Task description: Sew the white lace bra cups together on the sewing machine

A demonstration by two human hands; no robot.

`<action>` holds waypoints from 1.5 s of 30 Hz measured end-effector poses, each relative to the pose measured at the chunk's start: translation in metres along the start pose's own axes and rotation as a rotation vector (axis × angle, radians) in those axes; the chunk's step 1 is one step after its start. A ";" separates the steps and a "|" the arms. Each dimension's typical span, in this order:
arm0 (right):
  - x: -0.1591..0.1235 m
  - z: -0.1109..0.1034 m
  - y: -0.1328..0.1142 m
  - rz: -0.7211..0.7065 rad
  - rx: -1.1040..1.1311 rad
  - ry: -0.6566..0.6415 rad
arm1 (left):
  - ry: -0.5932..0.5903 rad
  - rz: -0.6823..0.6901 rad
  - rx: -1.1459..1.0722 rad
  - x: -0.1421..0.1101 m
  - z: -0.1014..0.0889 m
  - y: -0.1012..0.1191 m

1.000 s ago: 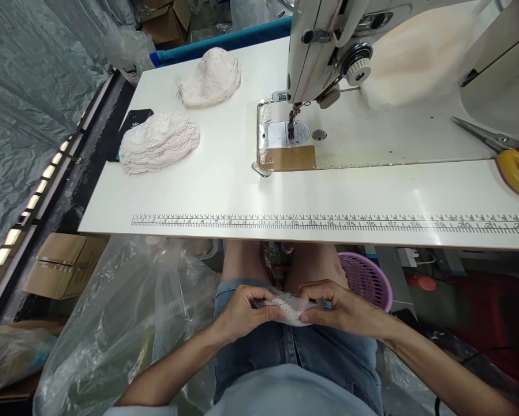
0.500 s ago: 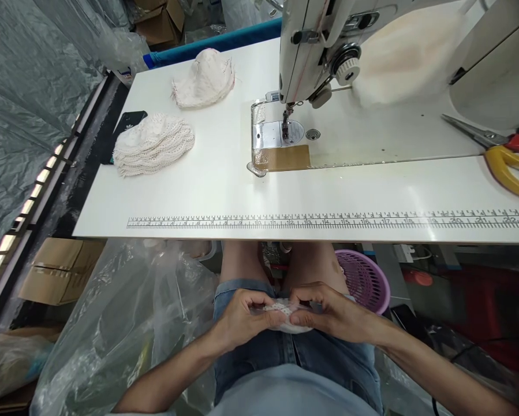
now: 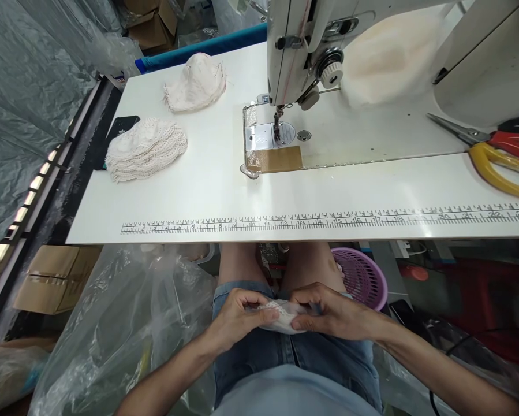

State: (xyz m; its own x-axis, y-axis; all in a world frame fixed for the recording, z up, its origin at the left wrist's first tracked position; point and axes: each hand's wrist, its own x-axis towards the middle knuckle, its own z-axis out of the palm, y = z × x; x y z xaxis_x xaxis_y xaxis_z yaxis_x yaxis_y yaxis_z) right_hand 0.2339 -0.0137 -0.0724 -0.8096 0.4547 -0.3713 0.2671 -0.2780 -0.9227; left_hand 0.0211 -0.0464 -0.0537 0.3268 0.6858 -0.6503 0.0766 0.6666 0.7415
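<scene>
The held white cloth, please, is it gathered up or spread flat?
Gathered up: the cloth is bunched between left hand and right hand.

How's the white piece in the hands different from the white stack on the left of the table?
The white piece is pinched by the left hand and right hand above the lap; the white stack lies unheld on the table.
The white piece looks small and bunched, while the white stack shows many flat layers.
Fingers partly cover the white piece; none cover the white stack.
Both show a holed, lacy texture.
</scene>
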 end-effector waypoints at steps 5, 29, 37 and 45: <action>-0.005 -0.003 0.003 0.011 -0.002 -0.006 | 0.014 -0.002 0.046 0.002 0.001 0.000; 0.005 0.003 0.002 -0.008 0.058 0.060 | 0.007 -0.004 0.198 0.006 0.003 0.003; 0.003 0.004 -0.003 0.032 -0.011 0.069 | 0.018 0.010 0.183 0.008 0.002 0.003; -0.005 0.001 0.002 -0.011 -0.027 0.066 | 0.011 -0.011 0.077 0.007 -0.003 -0.004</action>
State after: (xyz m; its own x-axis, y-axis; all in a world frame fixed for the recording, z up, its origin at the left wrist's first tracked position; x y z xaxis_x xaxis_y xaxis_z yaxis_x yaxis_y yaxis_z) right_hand 0.2378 -0.0172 -0.0729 -0.7765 0.5125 -0.3667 0.2732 -0.2506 -0.9287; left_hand 0.0198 -0.0435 -0.0620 0.3150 0.6823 -0.6597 0.1526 0.6496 0.7448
